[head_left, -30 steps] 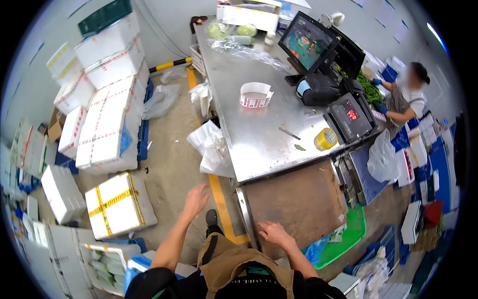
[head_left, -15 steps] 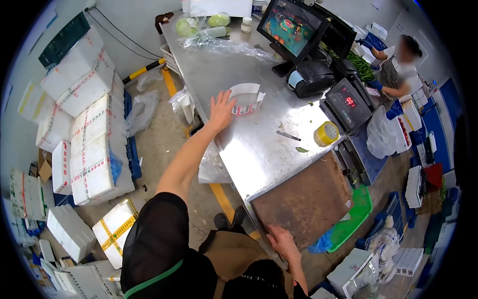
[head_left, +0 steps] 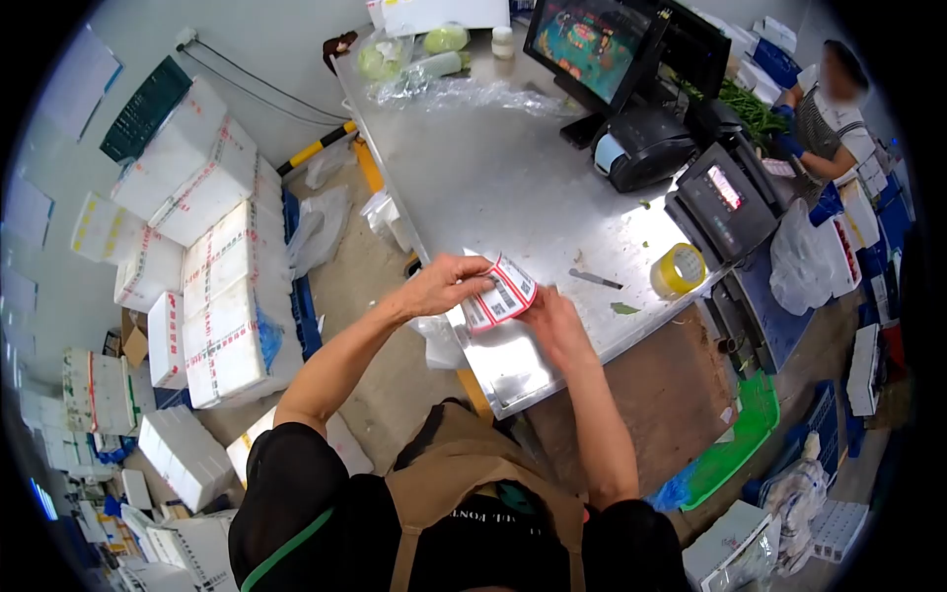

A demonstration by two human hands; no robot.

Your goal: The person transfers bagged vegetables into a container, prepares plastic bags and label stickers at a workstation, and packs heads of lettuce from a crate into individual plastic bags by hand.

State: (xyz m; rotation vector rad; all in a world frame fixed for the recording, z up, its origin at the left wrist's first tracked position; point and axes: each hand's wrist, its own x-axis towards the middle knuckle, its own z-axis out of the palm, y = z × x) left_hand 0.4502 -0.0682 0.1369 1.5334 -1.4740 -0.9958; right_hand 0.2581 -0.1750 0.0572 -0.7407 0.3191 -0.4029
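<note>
A strip of printed labels [head_left: 504,290], white with red borders and black codes, is held above the near part of the metal table [head_left: 444,187]. My left hand [head_left: 446,283] pinches its left side, thumb on top. At the strip's right edge, my right hand [head_left: 557,324] has its fingers closed on it, the fingertips partly hidden behind the paper. To the right of my hands lie a small knife-like tool [head_left: 596,279] and a roll of yellow tape [head_left: 678,271].
A black label printer [head_left: 641,148], a scale [head_left: 723,202] and a monitor [head_left: 582,44] stand along the table's right side. Wrapped vegetables [head_left: 383,57] lie at the far end. White foam boxes [head_left: 237,326] are stacked left. A co-worker [head_left: 824,118] handles green vegetables at right.
My left hand has lifted the label strip from the table and drawn it nearer. My right hand has left the brown board's edge and come up to the strip's right side.
</note>
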